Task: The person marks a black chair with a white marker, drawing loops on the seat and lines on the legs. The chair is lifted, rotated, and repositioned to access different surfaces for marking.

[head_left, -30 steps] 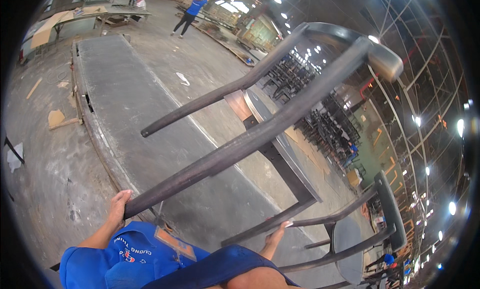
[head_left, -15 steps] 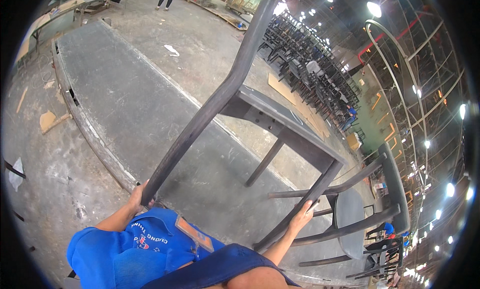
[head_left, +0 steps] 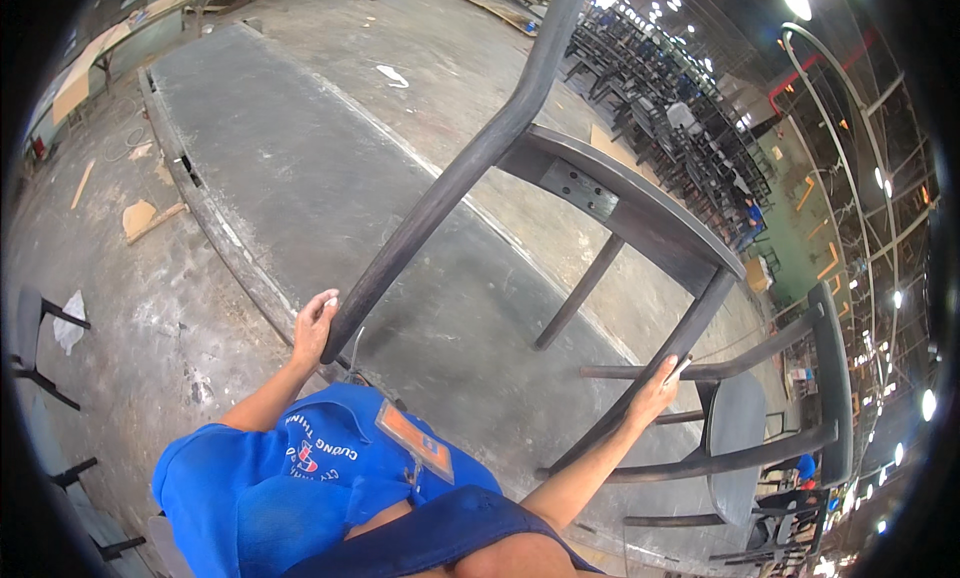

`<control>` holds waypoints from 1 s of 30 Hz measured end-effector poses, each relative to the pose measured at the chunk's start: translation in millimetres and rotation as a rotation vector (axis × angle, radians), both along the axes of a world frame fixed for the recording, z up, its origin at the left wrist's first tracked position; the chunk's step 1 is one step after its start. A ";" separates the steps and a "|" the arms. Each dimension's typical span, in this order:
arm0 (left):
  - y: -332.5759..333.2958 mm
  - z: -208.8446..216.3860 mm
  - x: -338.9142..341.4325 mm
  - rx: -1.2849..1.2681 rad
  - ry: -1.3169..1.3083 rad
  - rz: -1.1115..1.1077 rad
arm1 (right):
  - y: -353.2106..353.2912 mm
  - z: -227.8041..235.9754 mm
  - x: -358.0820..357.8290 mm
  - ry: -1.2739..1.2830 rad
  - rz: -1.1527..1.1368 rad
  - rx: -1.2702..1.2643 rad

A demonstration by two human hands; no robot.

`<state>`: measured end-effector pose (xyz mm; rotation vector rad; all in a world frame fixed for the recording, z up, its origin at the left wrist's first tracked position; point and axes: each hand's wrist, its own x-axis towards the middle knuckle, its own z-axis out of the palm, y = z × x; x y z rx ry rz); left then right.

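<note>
A dark grey wooden chair (head_left: 420,233) leans up in front of me over a large dark bench surface (head_left: 290,168). Its curved crosspiece (head_left: 650,213) carries a lighter patch with several dark holes. My left hand (head_left: 313,328) is beside the lower end of the left leg, fingers raised and not wrapped round it. On the right, my right hand (head_left: 655,390) is closed about the other leg, a small dark thing showing by its fingertips. A second dark chair (head_left: 728,448) with a rounded seat lies tipped just beyond that hand.
Rows of dark chairs (head_left: 680,128) stand at the far right, with a person in blue (head_left: 750,223) beside them. Cardboard pieces (head_left: 140,218) lie on the floor at left, near more dark chair parts (head_left: 35,328). A long table (head_left: 110,53) stands far left.
My left hand has loosened from the leg end, its fingers now lifted. My right hand still holds its leg. The whole view has shifted, moving the scene rightward in the picture.
</note>
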<state>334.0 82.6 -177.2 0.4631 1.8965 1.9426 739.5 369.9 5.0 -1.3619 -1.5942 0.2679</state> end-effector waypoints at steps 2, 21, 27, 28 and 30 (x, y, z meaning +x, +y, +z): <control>3.1 20.0 -4.8 0.062 -0.051 -0.077 | 5.0 0.1 -2.9 0.016 0.005 -0.001; 209.0 239.8 -79.7 0.676 -0.191 -0.601 | -18.6 13.2 -27.9 0.057 -0.003 0.138; 225.3 250.0 -91.2 0.747 -0.408 -0.731 | -23.0 5.7 -23.7 0.163 0.010 0.065; 224.0 249.1 -89.3 0.772 -0.345 -0.711 | -23.8 4.5 -22.6 0.208 0.016 0.021; 219.9 248.4 -81.0 0.790 -0.227 -0.637 | -25.6 1.9 -20.7 0.176 0.012 0.034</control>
